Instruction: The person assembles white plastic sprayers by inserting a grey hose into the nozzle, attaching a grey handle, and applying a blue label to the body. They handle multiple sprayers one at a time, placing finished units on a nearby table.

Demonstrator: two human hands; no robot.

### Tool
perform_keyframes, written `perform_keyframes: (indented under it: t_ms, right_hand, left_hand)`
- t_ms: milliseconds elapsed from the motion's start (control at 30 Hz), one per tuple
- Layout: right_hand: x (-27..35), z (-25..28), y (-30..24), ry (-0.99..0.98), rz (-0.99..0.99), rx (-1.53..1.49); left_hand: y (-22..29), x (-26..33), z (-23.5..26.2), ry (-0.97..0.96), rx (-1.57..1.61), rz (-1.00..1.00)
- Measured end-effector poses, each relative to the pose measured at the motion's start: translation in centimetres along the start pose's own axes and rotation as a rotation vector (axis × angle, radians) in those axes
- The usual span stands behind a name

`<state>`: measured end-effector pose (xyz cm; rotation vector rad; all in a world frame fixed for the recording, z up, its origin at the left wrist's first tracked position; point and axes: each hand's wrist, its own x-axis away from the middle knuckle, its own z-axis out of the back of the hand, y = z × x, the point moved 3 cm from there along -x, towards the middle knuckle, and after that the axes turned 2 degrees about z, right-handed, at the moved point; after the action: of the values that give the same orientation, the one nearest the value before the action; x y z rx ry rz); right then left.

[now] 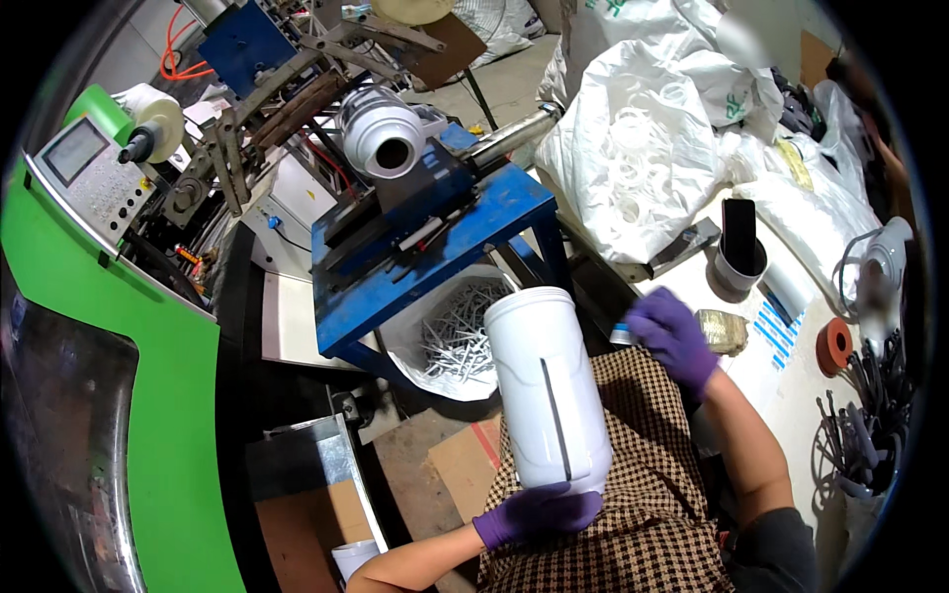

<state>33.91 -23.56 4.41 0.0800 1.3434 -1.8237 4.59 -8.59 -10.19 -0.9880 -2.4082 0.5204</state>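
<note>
My left hand [539, 514], in a purple glove, is closed under the base of a white plastic bottle [524, 395]. The bottle stands tilted over my lap, its threaded neck up and a dark slit-like strip running down its side. My right hand [672, 341], also in a purple glove and slightly blurred, is curled above the table's edge; whatever its fingers hold, if anything, is hidden. Beside it are a roll of brownish tape [725, 333] and a small blue-and-white item [622, 334], partly covered. A checked apron [643, 435] covers my lap.
A blue metal stand [425, 259] carries a machine with a grey-white container [386, 133]. Below sits a bag of white plastic scraps [460, 346]. The green machine [168, 395] stands left. On the right table are a cup [739, 272] holding a phone, an orange-brown ring [835, 346] and black ties [870, 425].
</note>
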Motion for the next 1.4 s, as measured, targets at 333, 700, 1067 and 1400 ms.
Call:
perform_keyframes:
  t_ms: [333,700,1067,1400]
  right_hand:
    - [-8.0,-10.9,1.1,-0.403,-0.133,-0.038]
    - [-9.0,-9.8,2.1,-0.063,0.005,0.126]
    - [-17.3,1.1,14.4,-0.132,-0.424,0.808]
    - [-16.2,5.0,13.8,0.153,-0.258,0.358]
  left_hand:
    - [-0.9,0.6,0.1,-0.021,0.098,0.094]
    - [-1.2,1.2,-0.4,0.032,0.922,0.344]
    - [-1.9,11.8,-10.7,-0.986,1.979,1.957]
    - [-2.5,12.3,-9.7,-1.065,2.014,1.852]
